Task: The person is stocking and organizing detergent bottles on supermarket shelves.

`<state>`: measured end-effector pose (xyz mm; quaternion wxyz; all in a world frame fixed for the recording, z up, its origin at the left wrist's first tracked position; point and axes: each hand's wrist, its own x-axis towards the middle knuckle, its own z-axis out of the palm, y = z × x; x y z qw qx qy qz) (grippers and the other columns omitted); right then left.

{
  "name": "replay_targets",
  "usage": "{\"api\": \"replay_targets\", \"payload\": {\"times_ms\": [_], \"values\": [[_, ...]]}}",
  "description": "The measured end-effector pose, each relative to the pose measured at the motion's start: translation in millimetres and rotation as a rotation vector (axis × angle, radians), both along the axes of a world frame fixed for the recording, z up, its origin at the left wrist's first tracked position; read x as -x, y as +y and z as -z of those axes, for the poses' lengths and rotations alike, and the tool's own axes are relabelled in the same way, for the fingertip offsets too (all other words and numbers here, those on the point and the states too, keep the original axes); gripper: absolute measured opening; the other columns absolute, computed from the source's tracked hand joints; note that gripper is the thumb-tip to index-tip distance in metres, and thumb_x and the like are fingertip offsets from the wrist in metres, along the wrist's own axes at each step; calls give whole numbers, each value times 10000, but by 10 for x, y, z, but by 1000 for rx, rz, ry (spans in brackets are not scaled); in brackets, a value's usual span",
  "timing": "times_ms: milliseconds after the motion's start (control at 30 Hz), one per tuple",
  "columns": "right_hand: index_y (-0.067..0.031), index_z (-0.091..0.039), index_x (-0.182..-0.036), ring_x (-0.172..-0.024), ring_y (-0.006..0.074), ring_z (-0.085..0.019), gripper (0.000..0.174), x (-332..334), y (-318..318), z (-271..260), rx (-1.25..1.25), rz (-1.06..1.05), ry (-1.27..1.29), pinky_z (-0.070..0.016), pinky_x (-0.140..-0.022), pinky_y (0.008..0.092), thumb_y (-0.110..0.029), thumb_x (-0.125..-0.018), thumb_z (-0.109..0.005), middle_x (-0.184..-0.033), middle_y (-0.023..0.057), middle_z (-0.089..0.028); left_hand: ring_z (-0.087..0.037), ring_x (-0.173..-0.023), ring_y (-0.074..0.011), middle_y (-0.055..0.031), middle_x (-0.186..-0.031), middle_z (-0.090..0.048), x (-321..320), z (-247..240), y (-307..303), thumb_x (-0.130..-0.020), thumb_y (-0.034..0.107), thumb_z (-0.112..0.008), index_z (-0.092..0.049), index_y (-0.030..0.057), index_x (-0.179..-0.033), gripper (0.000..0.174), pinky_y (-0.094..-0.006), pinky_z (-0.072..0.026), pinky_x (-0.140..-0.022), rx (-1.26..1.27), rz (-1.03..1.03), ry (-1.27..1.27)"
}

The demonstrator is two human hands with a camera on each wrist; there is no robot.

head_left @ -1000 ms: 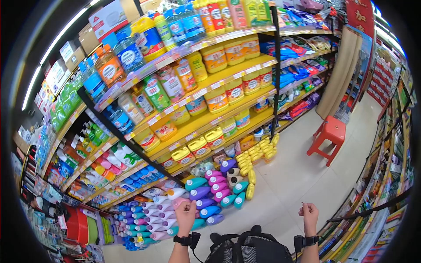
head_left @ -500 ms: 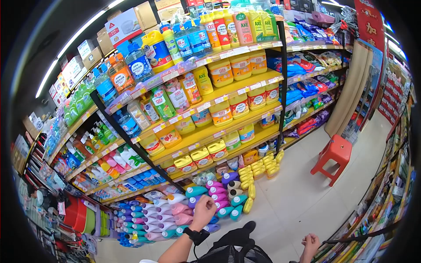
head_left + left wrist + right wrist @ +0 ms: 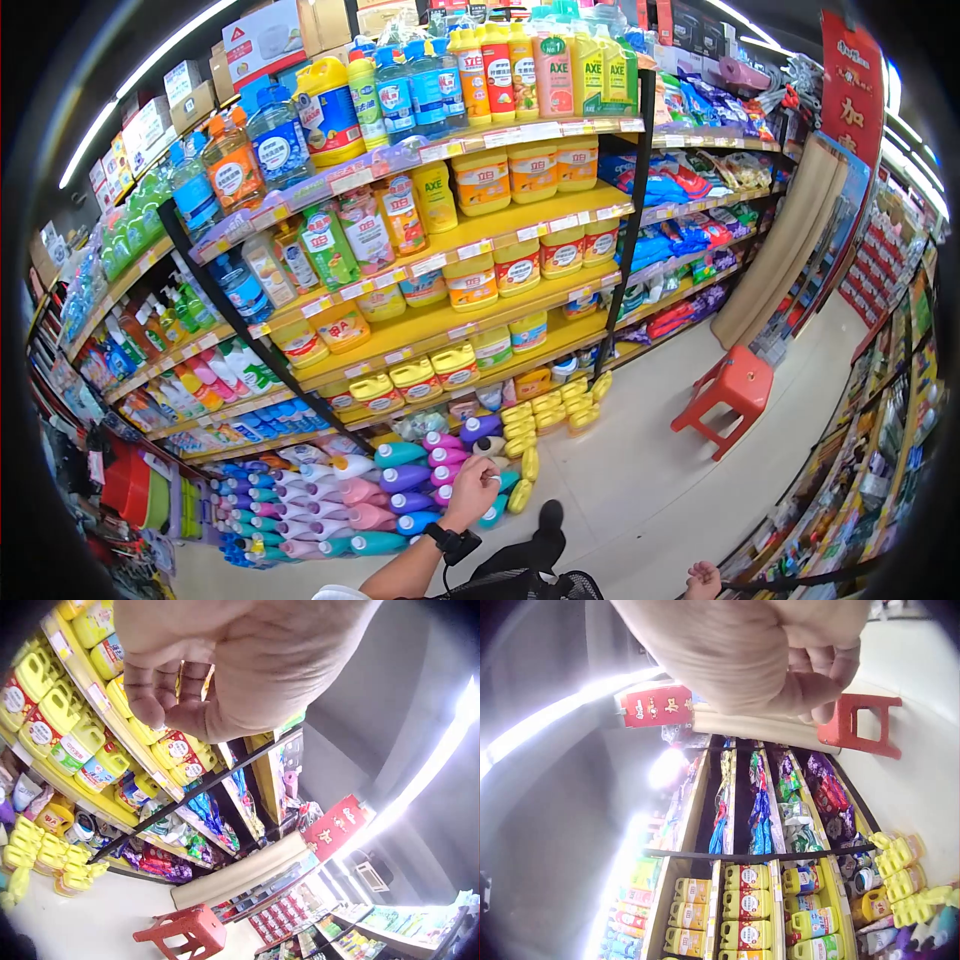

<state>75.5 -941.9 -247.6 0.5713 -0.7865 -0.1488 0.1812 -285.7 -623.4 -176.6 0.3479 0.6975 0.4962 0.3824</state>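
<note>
Checking remotely, I found the left hand (image 3: 472, 492) loosely curled, the right hand (image 3: 703, 582) likewise, both empty. Bottles (image 3: 366, 492) covered the floor (image 3: 630, 480) before the shelf (image 3: 540, 212); passing well, I judged, required wide, unhurried steps.

The head view faces forward and down; wrist views share the stool (image 3: 196, 922).

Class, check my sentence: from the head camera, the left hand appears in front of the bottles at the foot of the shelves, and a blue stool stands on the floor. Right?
Not quite: the stool is red, as the head view shows. The left hand does appear in front of the bottles at the foot of the shelves.
</note>
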Motion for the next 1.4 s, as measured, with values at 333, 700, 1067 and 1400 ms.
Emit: {"api": "replay_targets", "payload": {"times_ms": [333,700,1067,1400], "values": [[73,-610,-1130,-952,233,-646,345,-808,1276,-709,123,-151,-242,-518,-882,350,98,-811,-482,-1058,161,-666,-582,-756,-239,-108,-837,-576,-858,50,1130,-741,-66,-529,-620,14,-910,208,-335,-480,-646,-26,-6,-107],[62,-600,-1118,-939,251,-657,504,-1189,2617,-1105,231,-325,-212,-499,-895,341,162,-688,-358,-1034,176,-658,-577,-792,-282,-114,-873,-603,-1170,103,2030,-735,-67,-557,-611,22,-919,211,-353,-480,-625,5,-50,-85],[40,-598,-950,-752,138,-595,300,-1647,3944,-710,42,-387,-45,-485,-706,264,163,-747,-415,-859,76,-627,-504,-607,-167,-82,-716,-542,-960,22,2420,-736,-75,-585,-648,27,-874,183,-308,-399,-546,-28,-260,10],[16,-639,-959,-679,59,-505,100,-2523,5213,-671,1,-538,-17,-418,-627,219,-71,-911,-627,-731,-17,-570,-646,-927,-218,-150,-1117,-655,-1736,-159,2640,-785,-120,-508,-608,-11,-1011,270,-299,-520,-790,1,-396,-29]]}}
